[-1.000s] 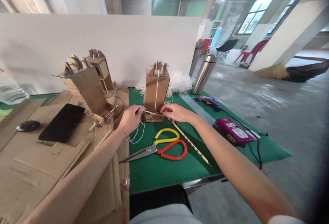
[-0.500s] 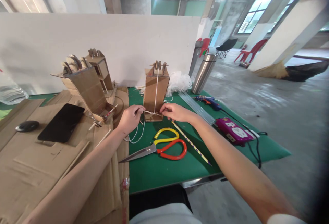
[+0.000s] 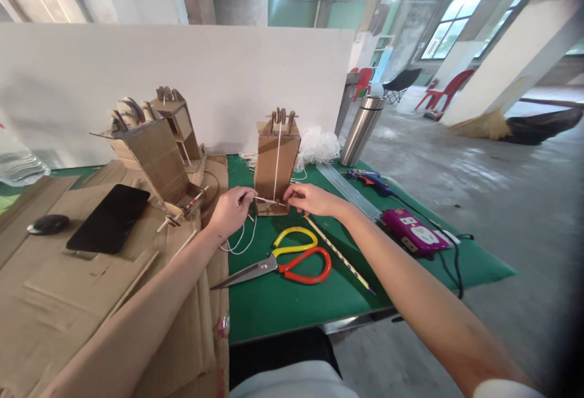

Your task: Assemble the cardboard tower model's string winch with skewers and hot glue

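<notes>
A tall cardboard model [image 3: 274, 164] stands on the green tabletop, with round cardboard pulleys [image 3: 280, 116] on a stick at its top. White string [image 3: 277, 167] runs from the pulleys down its front to a thin wooden stick [image 3: 281, 204] near the base. My left hand [image 3: 235, 208] is closed in a pinch on the string, left of the base, with a loose loop hanging below. At the base's right side, my right hand [image 3: 310, 198] pinches the stick's end; its fingertips partly hide it. Scissors [image 3: 278, 258] and a patterned pencil [image 3: 340, 253] lie in front.
Two more cardboard models [image 3: 152, 154] stand at left, beside cardboard sheets [image 3: 59, 294], a black phone [image 3: 108, 218] and a mouse [image 3: 48, 224]. To the right are a steel flask [image 3: 362, 130], glue sticks [image 3: 349, 191], a glue gun [image 3: 371, 181] and a purple power strip [image 3: 414, 231].
</notes>
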Action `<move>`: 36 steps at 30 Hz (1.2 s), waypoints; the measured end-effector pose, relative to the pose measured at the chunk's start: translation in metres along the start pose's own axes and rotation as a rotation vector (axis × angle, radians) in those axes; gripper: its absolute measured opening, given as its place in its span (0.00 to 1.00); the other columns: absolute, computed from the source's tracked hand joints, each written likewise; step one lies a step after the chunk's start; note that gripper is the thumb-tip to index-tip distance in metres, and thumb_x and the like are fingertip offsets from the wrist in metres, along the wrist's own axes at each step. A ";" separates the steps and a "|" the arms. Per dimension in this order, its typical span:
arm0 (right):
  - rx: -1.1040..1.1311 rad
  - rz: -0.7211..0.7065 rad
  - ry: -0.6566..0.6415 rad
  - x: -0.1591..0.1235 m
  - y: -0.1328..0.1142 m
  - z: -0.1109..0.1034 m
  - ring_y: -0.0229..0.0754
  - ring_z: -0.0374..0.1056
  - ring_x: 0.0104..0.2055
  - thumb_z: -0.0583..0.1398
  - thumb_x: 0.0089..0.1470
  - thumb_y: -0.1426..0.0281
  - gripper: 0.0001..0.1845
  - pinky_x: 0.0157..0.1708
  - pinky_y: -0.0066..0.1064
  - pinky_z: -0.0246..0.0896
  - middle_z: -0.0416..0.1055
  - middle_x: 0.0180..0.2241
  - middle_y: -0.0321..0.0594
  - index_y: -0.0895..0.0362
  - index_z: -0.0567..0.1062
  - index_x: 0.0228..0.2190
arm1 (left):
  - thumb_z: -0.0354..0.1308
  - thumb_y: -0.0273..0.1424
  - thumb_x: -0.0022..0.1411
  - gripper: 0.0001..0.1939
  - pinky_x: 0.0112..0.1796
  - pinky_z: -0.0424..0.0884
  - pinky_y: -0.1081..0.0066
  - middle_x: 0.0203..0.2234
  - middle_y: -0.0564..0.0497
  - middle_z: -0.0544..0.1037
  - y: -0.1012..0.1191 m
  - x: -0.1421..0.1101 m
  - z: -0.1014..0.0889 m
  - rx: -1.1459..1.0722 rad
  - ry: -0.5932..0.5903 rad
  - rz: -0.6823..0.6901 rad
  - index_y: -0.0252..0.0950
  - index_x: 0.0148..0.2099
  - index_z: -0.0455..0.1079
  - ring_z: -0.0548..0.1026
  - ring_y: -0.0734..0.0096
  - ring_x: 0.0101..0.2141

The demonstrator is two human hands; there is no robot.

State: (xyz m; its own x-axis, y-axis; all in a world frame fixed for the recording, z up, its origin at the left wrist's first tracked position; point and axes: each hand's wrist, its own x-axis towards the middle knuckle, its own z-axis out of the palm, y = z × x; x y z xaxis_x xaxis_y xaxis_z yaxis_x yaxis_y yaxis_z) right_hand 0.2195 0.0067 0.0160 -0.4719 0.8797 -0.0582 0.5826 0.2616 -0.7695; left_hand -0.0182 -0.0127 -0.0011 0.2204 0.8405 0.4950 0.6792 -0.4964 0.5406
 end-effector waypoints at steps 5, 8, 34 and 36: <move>0.013 -0.004 0.002 0.000 0.001 0.000 0.33 0.65 0.25 0.55 0.55 0.72 0.05 0.18 0.20 0.62 0.65 0.27 0.36 0.58 0.69 0.35 | 0.47 0.34 0.64 0.13 0.42 0.71 0.70 0.37 0.51 0.80 0.000 0.000 0.000 -0.009 -0.011 -0.015 0.38 0.39 0.73 0.76 0.69 0.38; 0.018 0.005 0.002 0.000 0.001 0.000 0.32 0.65 0.25 0.56 0.54 0.72 0.04 0.18 0.20 0.61 0.65 0.27 0.36 0.58 0.69 0.35 | 0.47 0.33 0.64 0.13 0.42 0.71 0.70 0.37 0.51 0.80 0.002 0.001 -0.001 -0.014 -0.007 -0.023 0.38 0.39 0.73 0.76 0.69 0.38; 0.036 0.099 -0.018 0.002 0.010 -0.006 0.35 0.64 0.25 0.59 0.53 0.64 0.11 0.16 0.23 0.58 0.67 0.29 0.38 0.56 0.63 0.33 | 0.52 0.41 0.61 0.11 0.27 0.64 0.73 0.23 0.56 0.77 0.014 -0.002 -0.006 0.170 -0.170 -0.073 0.42 0.38 0.72 0.74 0.71 0.26; -0.005 0.115 -0.063 0.001 0.008 -0.009 0.37 0.65 0.27 0.57 0.54 0.64 0.09 0.17 0.24 0.59 0.67 0.29 0.40 0.57 0.66 0.31 | 0.52 0.42 0.61 0.12 0.27 0.63 0.73 0.22 0.56 0.76 0.012 -0.002 -0.004 0.170 -0.163 -0.055 0.42 0.37 0.72 0.73 0.71 0.25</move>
State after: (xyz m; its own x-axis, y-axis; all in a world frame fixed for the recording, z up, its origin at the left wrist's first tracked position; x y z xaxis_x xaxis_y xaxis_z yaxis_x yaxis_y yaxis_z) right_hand 0.2300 0.0129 0.0151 -0.4421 0.8776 -0.1855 0.6385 0.1627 -0.7522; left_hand -0.0131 -0.0213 0.0077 0.2808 0.8961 0.3437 0.7981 -0.4170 0.4350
